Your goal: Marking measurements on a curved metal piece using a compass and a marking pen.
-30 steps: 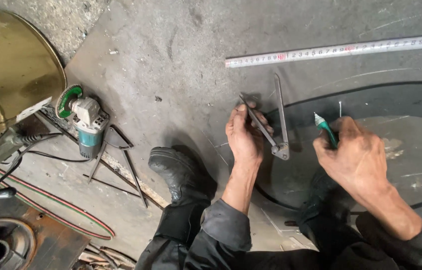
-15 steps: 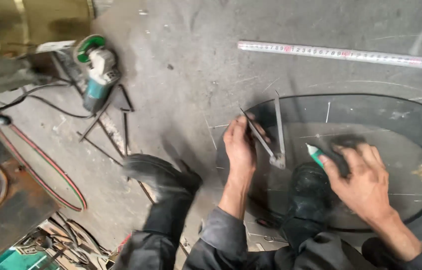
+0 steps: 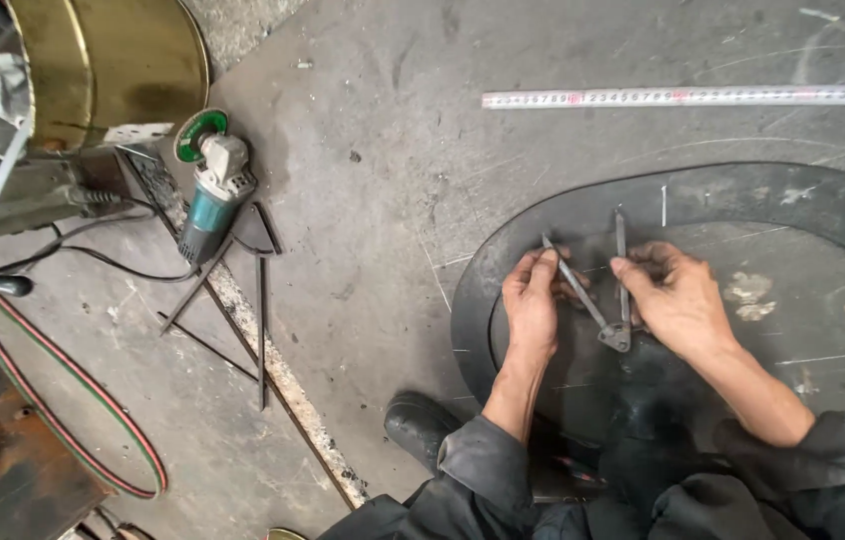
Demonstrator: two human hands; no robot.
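A single head-worn camera looks steeply down, close above the hands [image 3: 608, 300] and the metal floor sheet [image 3: 373, 120]; no second view shares the scene.

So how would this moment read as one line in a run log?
left hand: grips left divider leg | right hand: grips right leg | metal dividers: legs spread on dark oval plate | angle grinder: idle

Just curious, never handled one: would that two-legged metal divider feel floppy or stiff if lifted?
The divider looks like thin steel, so each leg is probably stiff, but the legs likely swing at the hinge. Both hands, left hand and right hand, steady it.
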